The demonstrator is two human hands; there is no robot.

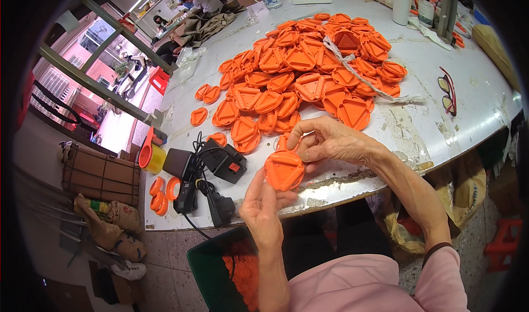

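Near the table's front edge, my left hand pinches a round orange plastic disc with a raised triangle on its face. From the right, my right hand reaches over with curled fingers, thumb and fingertips at the disc's upper right edge. A bit of orange shows just behind the disc, under my right fingertips; whether it is a separate piece I cannot make out. Beyond my hands rises a large heap of similar orange discs, with a whitish cord lying across it.
Left of my hands are black power adapters with cables, several orange rings and a yellow-orange cup. Red-framed glasses lie at right. A green bin with orange pieces stands below the table edge. Other people sit far back.
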